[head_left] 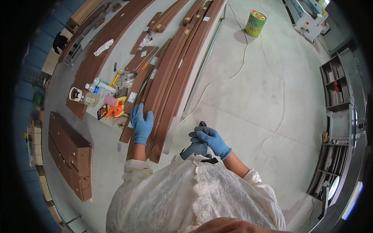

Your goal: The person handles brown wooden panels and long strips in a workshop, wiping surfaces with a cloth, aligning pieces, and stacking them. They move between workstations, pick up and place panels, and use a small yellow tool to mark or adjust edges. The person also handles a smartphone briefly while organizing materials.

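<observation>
The left hand (142, 125), in a blue glove, is laid flat with fingers spread on the near end of a stack of long brown wooden boards (171, 73), which lies along a grey desk (101, 155). The right hand (211, 140), also gloved in blue, is curled around a dark tool (196, 147) held close to the body, over the pale floor (248, 97). Just left of the boards, clear plastic bottles (97, 87) and a roll of tape (75, 94) are seen. A yellow-green tin can (255, 23) stands on the floor, well apart.
</observation>
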`<state>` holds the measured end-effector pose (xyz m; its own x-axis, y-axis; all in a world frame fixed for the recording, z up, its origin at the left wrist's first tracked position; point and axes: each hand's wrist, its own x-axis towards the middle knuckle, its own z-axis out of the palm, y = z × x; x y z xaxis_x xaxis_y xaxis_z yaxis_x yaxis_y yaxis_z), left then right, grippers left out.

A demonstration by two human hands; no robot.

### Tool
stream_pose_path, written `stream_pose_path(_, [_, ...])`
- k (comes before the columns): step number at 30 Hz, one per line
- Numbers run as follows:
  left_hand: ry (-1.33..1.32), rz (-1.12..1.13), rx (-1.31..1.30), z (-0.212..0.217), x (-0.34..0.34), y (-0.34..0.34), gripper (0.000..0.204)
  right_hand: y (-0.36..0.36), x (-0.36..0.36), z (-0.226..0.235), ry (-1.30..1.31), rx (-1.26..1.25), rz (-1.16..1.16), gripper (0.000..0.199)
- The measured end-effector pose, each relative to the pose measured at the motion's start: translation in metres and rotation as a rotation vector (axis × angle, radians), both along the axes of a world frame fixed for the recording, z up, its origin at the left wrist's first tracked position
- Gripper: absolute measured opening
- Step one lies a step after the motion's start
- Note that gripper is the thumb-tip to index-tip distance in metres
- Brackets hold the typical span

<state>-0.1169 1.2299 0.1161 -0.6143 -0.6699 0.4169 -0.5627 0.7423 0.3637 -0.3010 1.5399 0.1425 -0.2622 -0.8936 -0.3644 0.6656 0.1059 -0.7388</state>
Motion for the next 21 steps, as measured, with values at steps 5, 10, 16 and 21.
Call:
stream_pose_path(5, [0.111, 0.002, 0.016, 0.014, -0.089, -0.031, 0.05, -0.033, -0.101, -0.014, 0.153, 0.075, 0.047, 0.046])
stream_pose_path(10, [0.153, -0.072, -0.07, 0.045, -0.217, -0.072, 0.05, -0.042, -0.197, -0.008, 0.145, 0.27, -0.135, 0.046])
stream_pose_path(16, [0.116, -0.185, -0.005, 0.06, -0.342, -0.104, 0.053, -0.049, -0.286, -0.029, -0.019, 0.311, -0.308, 0.045])
stream_pose_path(21, [0.086, -0.17, 0.019, 0.036, -0.427, -0.128, 0.055, -0.07, -0.377, -0.067, -0.034, 0.395, -0.275, 0.042])
